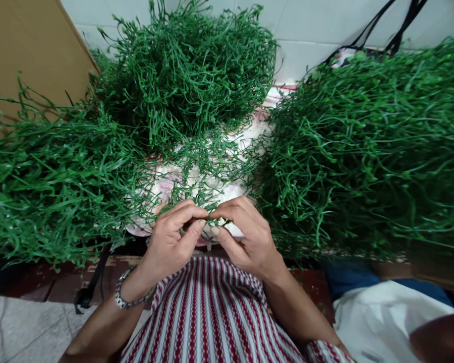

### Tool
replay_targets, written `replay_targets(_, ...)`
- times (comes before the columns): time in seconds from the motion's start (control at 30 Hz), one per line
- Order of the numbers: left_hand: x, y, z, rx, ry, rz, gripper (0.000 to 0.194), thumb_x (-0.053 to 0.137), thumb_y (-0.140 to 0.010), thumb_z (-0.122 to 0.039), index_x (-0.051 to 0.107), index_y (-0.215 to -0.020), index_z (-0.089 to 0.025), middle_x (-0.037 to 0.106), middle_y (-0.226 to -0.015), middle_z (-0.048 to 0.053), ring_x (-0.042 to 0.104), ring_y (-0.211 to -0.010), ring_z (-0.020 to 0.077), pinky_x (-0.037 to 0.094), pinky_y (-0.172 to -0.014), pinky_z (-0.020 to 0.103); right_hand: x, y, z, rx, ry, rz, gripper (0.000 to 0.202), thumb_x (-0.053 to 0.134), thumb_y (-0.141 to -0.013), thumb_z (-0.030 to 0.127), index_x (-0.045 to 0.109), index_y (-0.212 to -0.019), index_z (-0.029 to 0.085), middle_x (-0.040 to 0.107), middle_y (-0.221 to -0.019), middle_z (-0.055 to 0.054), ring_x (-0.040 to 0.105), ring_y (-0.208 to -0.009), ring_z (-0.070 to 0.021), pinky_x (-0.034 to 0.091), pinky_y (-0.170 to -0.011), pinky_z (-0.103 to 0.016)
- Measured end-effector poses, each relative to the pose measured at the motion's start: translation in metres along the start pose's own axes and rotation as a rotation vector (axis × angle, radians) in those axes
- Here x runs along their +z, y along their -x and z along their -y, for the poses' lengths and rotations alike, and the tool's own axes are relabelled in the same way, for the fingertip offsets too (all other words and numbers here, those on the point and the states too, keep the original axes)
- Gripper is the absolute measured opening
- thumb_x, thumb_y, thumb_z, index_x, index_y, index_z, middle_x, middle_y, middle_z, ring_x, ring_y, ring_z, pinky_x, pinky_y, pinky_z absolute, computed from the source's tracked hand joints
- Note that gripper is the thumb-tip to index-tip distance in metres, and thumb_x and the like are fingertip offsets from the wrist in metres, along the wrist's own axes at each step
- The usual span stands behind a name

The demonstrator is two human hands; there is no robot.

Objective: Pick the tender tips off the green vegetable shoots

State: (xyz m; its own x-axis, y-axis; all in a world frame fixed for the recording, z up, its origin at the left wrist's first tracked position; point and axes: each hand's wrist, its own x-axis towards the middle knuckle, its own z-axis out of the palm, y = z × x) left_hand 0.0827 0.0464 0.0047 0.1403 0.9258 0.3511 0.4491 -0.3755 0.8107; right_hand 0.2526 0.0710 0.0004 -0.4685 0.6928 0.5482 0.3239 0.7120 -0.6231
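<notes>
Close together in front of my lap, my left hand [176,234] and my right hand [247,234] both pinch with thumb and forefinger. A thin green flower-chive stem [222,222] shows between the fingertips, mostly hidden by them. Loose chive stems [202,176] lie scattered just beyond the hands on a pale, flower-patterned cloth [232,191]. A bracelet [125,297] circles my left wrist.
Large heaps of chive stems rise at the left [56,186], the back [192,75] and the right [374,156]. A brown board [30,55] stands back left, before a tiled wall [298,25]. A person's arm [441,335] is at lower right.
</notes>
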Motion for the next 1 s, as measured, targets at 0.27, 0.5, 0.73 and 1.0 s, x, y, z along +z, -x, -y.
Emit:
replay_targets(0.27,0.012,0.004,-0.002,0.024,-0.003,-0.144,0.011,0.055,-0.079,-0.008,0.06,-0.079,-0.018,0.055,-0.067,-0.002,0.051,-0.064,0.0095,0.039,-0.058,0.021,0.015,0.008,0.003,0.187,-0.107,-0.083,0.02,0.058,-0.083,0.027,0.052,-0.1,0.018,0.06,-0.09,-0.004,0.055,-0.082,-0.0143,0.045,-0.071,-0.028)
replay_targets(0.5,-0.008,0.004,-0.007,0.329,-0.213,0.123,0.018,0.049,-0.076,-0.001,0.058,-0.082,-0.016,0.051,-0.061,-0.001,0.043,-0.058,0.0109,0.035,-0.059,0.027,-0.009,0.015,0.007,0.061,0.025,0.16,0.011,0.05,-0.086,0.019,0.058,-0.08,0.013,0.055,-0.066,-0.002,0.047,-0.064,-0.0118,0.036,-0.061,-0.027)
replay_targets(0.73,-0.023,0.013,-0.01,0.443,-0.249,0.319,0.027,0.044,-0.069,0.002,0.057,-0.082,-0.018,0.048,-0.055,-0.003,0.041,-0.052,0.0114,0.04,-0.061,0.029,-0.036,0.026,0.02,0.019,0.032,0.225,0.019,0.05,-0.083,0.02,0.058,-0.066,0.015,0.048,-0.057,0.0,0.039,-0.057,-0.0113,0.03,-0.059,-0.03)
replay_targets(1.0,-0.027,0.001,-0.004,0.158,-0.16,0.111,0.019,0.057,-0.076,-0.008,0.062,-0.086,-0.023,0.066,-0.073,-0.002,0.059,-0.065,0.013,0.046,-0.061,0.026,-0.063,0.028,0.021,0.091,-0.172,0.053,0.014,0.052,-0.078,0.007,0.058,-0.088,0.016,0.057,-0.07,-0.004,0.051,-0.065,-0.0143,0.039,-0.059,-0.031)
